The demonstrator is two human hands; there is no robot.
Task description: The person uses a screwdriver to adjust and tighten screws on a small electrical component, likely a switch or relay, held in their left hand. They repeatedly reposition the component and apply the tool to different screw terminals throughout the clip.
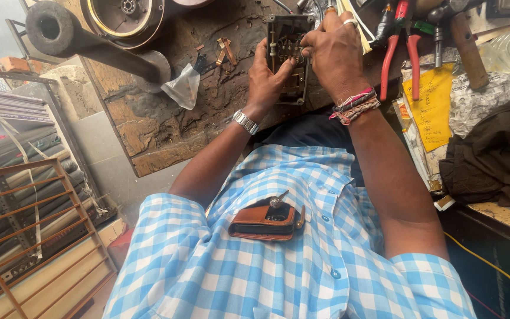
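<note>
Single head camera — steep downward look, close over chest, workbench (166,127) ahead

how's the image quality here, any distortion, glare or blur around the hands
Head view: wide-angle lens bends the shelving at the left edge; daylight is soft and even, with no glare on the metal box; left hand and right hand are fairly sharp; the dark cloth at right loses detail in shadow.

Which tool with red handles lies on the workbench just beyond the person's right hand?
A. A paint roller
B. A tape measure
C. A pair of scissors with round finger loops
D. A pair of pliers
D: the red-handled pliers lie on the bench beside the right hand, which works with the left hand on the dark open device.
</note>
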